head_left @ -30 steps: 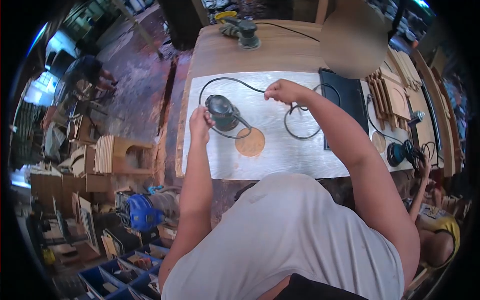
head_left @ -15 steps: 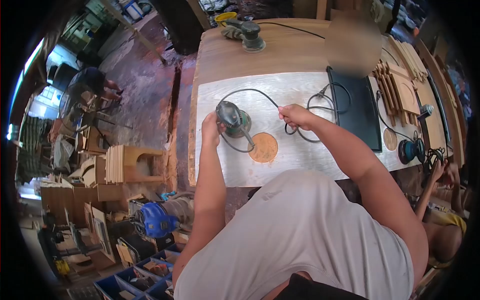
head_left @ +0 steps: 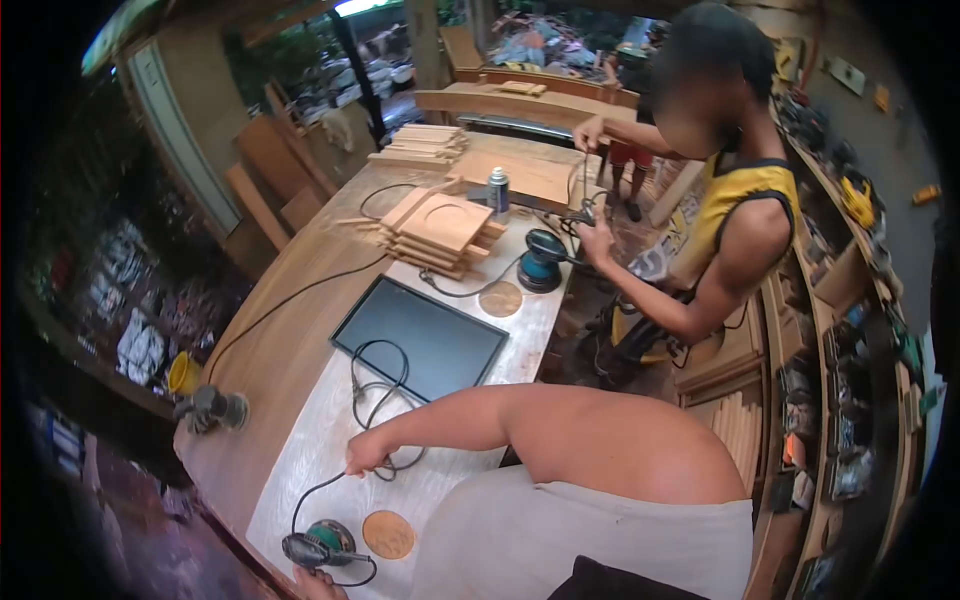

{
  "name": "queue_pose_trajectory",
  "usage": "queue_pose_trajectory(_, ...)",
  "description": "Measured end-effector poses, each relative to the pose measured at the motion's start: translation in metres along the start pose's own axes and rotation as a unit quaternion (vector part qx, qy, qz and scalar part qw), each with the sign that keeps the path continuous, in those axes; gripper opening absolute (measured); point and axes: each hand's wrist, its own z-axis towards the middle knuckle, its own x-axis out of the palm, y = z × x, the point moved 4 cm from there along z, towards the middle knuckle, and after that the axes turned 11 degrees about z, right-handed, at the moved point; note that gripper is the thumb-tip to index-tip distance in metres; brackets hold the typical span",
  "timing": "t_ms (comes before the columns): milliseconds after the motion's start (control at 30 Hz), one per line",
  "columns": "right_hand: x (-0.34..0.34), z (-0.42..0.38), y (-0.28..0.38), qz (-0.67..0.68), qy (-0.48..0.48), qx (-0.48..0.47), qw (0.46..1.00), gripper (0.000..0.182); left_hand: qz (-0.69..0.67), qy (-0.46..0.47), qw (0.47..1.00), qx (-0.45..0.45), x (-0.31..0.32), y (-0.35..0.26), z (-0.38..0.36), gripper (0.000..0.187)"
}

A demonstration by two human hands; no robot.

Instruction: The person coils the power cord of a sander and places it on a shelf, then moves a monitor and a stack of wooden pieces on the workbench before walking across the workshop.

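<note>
Soft daylight from far doorway, fisheye edges (dark vignette)

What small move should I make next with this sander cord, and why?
Probably draw the cord toward you with your right hand, which grips it. It lies looped across the dark panel, and the sander sits near the table edge beside the wooden disc.
</note>
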Motion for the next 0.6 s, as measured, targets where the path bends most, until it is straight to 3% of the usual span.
queue_pose_trajectory(67, 0.000, 0.011, 0.017, -0.067, -0.074, -0.135, 0.986, 0.027, -0.023, 0.009, 1.000, -0.001, 0.000, -0.012, -0.009, 0.020)
queue_pose_trajectory(267, 0.022, 0.030, 0.056, -0.106, -0.068, -0.264, 0.956, 0.022, -0.184, 0.140, 0.972, 0.035, -0.011, -0.040, -0.031, 0.026)
queue_pose_trajectory(367, 0.029, 0.004, 0.081, -0.061, -0.062, -0.258, 0.962, 0.023, -0.289, 0.319, 0.902, 0.041, -0.021, -0.047, -0.042, 0.031)
queue_pose_trajectory(433, 0.030, -0.026, 0.096, -0.020, -0.032, -0.214, 0.976, 0.025, -0.366, 0.455, 0.810, 0.059, -0.002, -0.057, -0.064, 0.037)
queue_pose_trajectory(467, 0.024, -0.042, 0.102, -0.024, -0.030, -0.217, 0.976, 0.025, -0.367, 0.454, 0.809, 0.064, 0.013, -0.060, -0.081, 0.037)
queue_pose_trajectory(533, 0.011, -0.076, 0.116, -0.133, -0.046, -0.303, 0.943, 0.025, -0.212, 0.284, 0.927, 0.121, 0.027, -0.061, -0.096, 0.019)
queue_pose_trajectory(600, -0.015, -0.099, 0.119, -0.227, -0.075, -0.481, 0.844, 0.027, -0.090, 0.384, 0.896, 0.205, 0.026, -0.015, -0.071, 0.025)
